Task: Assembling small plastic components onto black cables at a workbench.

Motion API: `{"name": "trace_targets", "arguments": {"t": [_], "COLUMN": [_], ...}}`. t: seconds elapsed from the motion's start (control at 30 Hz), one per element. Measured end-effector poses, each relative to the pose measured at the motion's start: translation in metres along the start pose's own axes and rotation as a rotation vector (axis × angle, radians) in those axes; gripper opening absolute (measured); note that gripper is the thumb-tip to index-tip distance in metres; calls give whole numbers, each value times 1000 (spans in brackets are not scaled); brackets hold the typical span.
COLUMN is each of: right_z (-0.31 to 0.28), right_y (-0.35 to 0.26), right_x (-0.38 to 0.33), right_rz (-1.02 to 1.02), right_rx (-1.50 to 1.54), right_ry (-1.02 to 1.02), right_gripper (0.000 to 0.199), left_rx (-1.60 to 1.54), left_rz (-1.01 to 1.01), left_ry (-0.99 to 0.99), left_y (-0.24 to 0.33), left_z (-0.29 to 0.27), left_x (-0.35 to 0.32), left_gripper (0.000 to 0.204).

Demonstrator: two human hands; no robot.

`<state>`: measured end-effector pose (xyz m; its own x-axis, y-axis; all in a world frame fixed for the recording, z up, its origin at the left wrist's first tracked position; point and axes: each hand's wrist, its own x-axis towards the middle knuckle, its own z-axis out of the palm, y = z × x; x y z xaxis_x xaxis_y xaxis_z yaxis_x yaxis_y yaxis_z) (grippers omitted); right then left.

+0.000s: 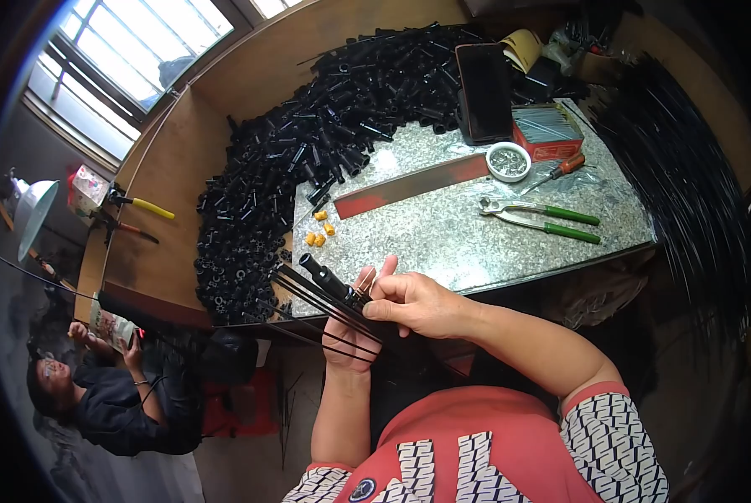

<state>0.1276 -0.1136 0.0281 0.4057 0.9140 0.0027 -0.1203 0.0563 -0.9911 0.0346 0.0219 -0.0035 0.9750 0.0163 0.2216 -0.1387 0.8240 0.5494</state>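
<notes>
My left hand point(348, 331) grips a black tube part point(325, 279) with several thin black rods point(304, 298) fanning out from it to the left. Just beside it, my right hand point(417, 303) pinches at the rods' joint on the same part, thumb and forefinger closed. Both hands hover at the near edge of a speckled stone slab point(459, 230). A large heap of short black plastic tubes point(308, 142) curves around the slab's left and far sides.
On the slab lie green-handled pliers point(551, 220), a screwdriver point(560, 170), a small white bowl point(508, 161), a red box of thin rods point(547, 130), a long metal bar point(413, 186) and small yellow pieces point(318, 230). A bundle of long black rods point(686, 184) lies right. Another person point(116, 377) sits lower left.
</notes>
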Motion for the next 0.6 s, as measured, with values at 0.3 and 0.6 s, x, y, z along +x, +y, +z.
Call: {"name": "trace_targets", "arguments": {"t": [0.3, 0.6], "right_z": [11, 43], "right_y": [-16, -7], "right_x": [-4, 19], "right_rz": [-181, -636], "right_rx": [-192, -420], "right_ry": [82, 292], "right_gripper": [24, 14], "left_rx": [60, 408], "left_rz": [141, 626], "left_ry": [143, 401], "left_y": [9, 18], "left_z": [11, 42], "left_x": [0, -20], "left_gripper": [45, 49]}}
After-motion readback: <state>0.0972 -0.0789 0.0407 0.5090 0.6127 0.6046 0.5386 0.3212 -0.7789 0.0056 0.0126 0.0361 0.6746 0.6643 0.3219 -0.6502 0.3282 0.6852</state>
